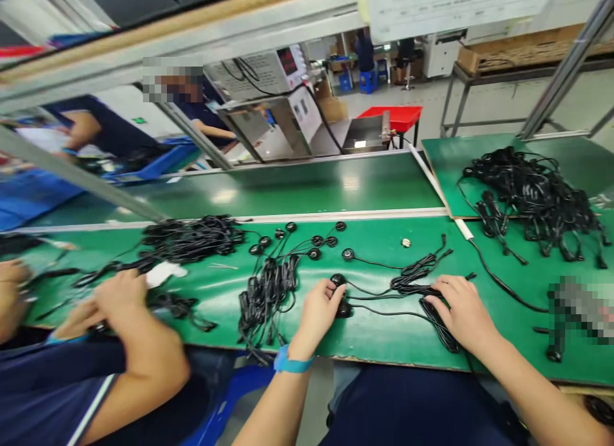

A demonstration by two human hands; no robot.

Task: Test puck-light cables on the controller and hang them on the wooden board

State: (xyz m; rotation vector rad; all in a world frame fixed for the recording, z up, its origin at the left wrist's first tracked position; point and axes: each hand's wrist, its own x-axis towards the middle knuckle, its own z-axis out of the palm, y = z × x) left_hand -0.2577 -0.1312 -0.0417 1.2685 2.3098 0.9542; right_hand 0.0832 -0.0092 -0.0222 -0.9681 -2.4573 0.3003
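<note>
My left hand, with a blue wrist strap, pinches a small round black cable end between thumb and fingers. Another round black end lies beside those fingers. Thin black leads run right from them to coiled, tied cables. My right hand is closed at a black cable bundle, its thumb and fingers around the near part; the exact grip is partly hidden. Below that thumb a second coil rests on the green table. One more round end sits just behind, its lead reaching the bundles.
Bundled cables with round ends lie left of my left hand. A larger cable heap is farther left, near a co-worker's hands. Another pile covers the right rear. A white-sleeved cable crosses the ledge.
</note>
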